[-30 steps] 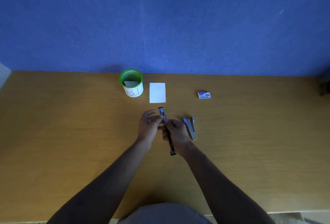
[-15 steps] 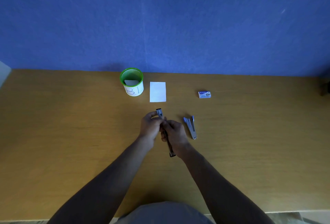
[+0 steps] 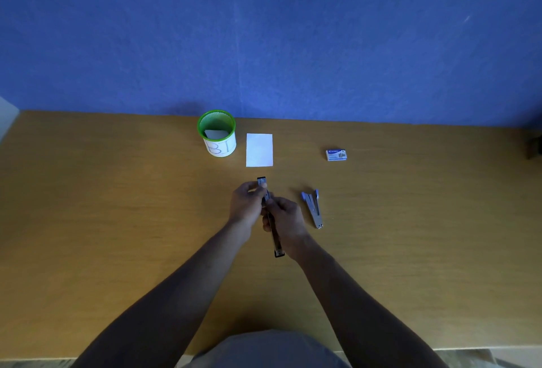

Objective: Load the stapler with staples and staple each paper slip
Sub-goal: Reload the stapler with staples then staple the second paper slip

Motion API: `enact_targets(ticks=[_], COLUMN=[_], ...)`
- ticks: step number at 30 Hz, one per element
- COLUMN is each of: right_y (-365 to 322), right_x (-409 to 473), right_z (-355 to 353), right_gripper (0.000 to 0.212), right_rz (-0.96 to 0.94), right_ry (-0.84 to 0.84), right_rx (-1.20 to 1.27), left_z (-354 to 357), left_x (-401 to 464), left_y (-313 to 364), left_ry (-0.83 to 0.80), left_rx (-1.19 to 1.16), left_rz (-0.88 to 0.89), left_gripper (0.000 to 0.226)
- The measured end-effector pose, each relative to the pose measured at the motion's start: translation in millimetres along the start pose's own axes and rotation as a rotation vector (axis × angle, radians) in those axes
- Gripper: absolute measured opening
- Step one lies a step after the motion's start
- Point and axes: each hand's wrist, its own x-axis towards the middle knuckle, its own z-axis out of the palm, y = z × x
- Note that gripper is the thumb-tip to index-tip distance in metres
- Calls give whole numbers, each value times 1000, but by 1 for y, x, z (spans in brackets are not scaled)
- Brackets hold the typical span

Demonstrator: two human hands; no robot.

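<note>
From my head view, both my hands work the stapler point(image 3: 271, 221), which lies lengthwise between them, its far end poking out beyond my left fingers and its near end showing by my right wrist. My left hand point(image 3: 247, 205) pinches its far end; my right hand point(image 3: 284, 216) is curled round the middle of the long body. It looks opened out flat, though I cannot tell whether any staples sit in the channel.

Just to the right of my right hand lies a second metal tool point(image 3: 313, 208) on the bench point(image 3: 117, 221), untouched. Further off to the right and ahead sits the small staple box point(image 3: 336, 154). Straight ahead of my hands lies a white paper slip point(image 3: 259, 150), and to its left a green-rimmed cup point(image 3: 217, 134) with something pale inside.

I judge this to be the loading step. Next I need a staple strip seated squarely, then the stapler closed before reaching for the slip.
</note>
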Motion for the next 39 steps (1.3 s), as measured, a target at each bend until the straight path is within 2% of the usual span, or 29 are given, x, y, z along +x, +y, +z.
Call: enact_targets(ticks=[4, 9, 14, 17, 20, 24, 26, 28, 30, 33, 36, 39], right_y=[-2, -11, -19, -22, -18, -13, -13, -12, -12, -13, -12, -12], right_x=[0, -6, -1, 3, 8, 12, 14, 19, 22, 18, 17, 19], right_z=[-2, -11, -23, -25, -25, -24, -25, -27, -30, -30, -26, -21], right_gripper=[27, 23, 33, 47, 42, 25, 34, 49, 52, 36, 29, 29], right_rz=[42, 161, 125, 65, 6, -114, -137, -117, -110, -117, -94, -60], right_ry=[-24, -221, -257, -255, -220, -83, -2, 22, -60, -230, -188, -110], right_rx=[55, 63, 97, 201, 183, -60, -204, -228, -192, -47, 63, 71], left_z=[-2, -6, -13, -14, -13, -13, -13, -14, -14, -15, -17, -17], left_x=[-3, -1, 2, 1, -2, -5, -9, -11, -13, -14, -12, -11], left_y=[1, 2, 0, -2, -3, -4, -5, -6, -6, -6, -5, -7], left_ry=[-109, -60, -42, -74, -116, -217, -261, -289, -317, -365, -438, -440], left_rx=[-123, -111, -47, 6, -36, -97, -122, -145, -165, -174, -174, -113], left_rz=[-54, -39, -5, -2, -45, -46, -37, -27, -32, -64, -27, 77], left_gripper=[10, 11, 14, 16, 14, 19, 19, 16, 19, 37, 59, 56])
